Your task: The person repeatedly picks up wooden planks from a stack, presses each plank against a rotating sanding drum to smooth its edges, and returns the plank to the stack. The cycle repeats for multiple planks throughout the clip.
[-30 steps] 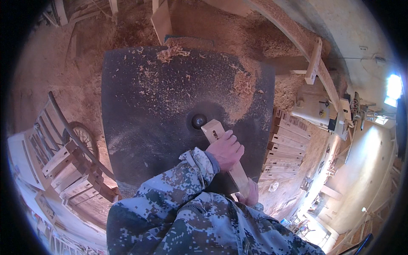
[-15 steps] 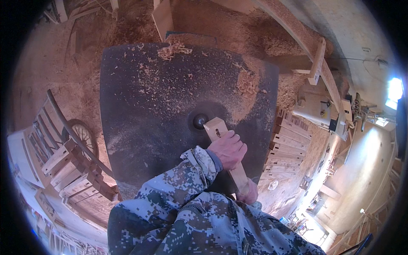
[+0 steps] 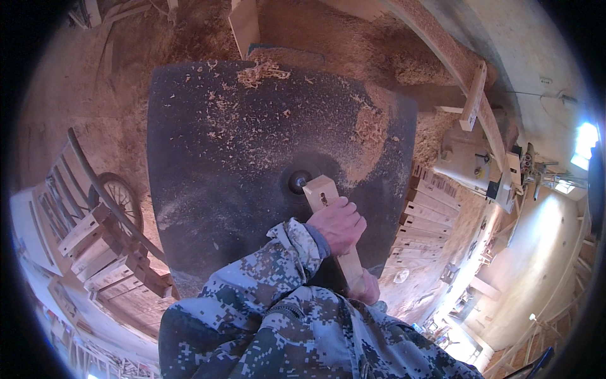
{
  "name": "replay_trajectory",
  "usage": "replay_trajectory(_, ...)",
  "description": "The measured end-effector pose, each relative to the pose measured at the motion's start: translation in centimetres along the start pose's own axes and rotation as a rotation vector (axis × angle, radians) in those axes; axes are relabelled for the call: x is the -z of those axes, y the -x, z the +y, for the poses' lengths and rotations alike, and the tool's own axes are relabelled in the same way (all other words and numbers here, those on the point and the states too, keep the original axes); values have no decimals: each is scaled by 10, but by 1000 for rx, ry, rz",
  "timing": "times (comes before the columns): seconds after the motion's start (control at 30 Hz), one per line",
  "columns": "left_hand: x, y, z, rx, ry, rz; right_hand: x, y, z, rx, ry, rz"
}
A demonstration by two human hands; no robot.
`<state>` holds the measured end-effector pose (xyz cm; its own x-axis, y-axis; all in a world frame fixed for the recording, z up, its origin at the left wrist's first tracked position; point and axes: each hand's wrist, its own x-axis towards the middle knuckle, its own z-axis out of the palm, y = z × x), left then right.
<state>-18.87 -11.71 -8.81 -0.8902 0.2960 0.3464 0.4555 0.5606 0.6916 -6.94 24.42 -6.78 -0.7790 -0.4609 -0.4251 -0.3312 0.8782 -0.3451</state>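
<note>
A pale wooden block point(image 3: 322, 187) with a slot near its far end lies slantwise on a dark machine table point(image 3: 214, 215). Its far corner is right beside a round spindle point(image 3: 299, 182) set in the table; whether they touch I cannot tell. My left hand point(image 3: 339, 225) is closed over the block's upper half, fingers wrapped across it. At the near end, close to my body, my right hand point(image 3: 366, 288) grips the same block, partly hidden behind it. A camouflage sleeve point(image 3: 252, 259) covers my left arm.
Wood shavings point(image 3: 262, 74) and sawdust are scattered over the table's far half. Slotted wooden pieces point(image 3: 426, 218) are stacked at the right. At the left stand more wooden pieces point(image 3: 113, 265) on a cart with a spoked wheel point(image 3: 120, 199). A long beam point(image 3: 435, 47) crosses the upper right.
The block's near end and my right hand have shifted slightly left. My left hand keeps its hold, and the far end stays beside the spindle.
</note>
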Motion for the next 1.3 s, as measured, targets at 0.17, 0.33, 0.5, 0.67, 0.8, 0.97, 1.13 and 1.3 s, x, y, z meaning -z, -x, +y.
replay_trajectory(0.17, 5, 10, 3, 23, -21, 6, 18, -8, -25, 94, -41, 67)
replay_trajectory(0.33, 9, 22, 5, 34, -9, 59, 18, -12, -35, 159, -31, 119)
replay_trajectory(0.5, 12, 29, 7, 37, -32, 79, 6, -5, -21, 158, 33, 88)
replay_trajectory(0.67, 13, 32, 10, 48, -52, 124, 2, 3, -15, 121, 72, 17)
replay_trajectory(0.8, 22, 43, 16, 91, -41, 71, 0, 2, -22, 208, -44, 110)
replay_trajectory(0.97, 55, 81, 26, 176, -53, 282, 6, -14, -46, 242, -22, 209)
replay_trajectory(1.13, 66, 111, 14, 604, -299, 549, 20, -35, -66, 179, -108, 245)
replay_trajectory(1.3, 48, 112, 0, 915, -56, 677, 37, -12, -40, 78, -88, 299)
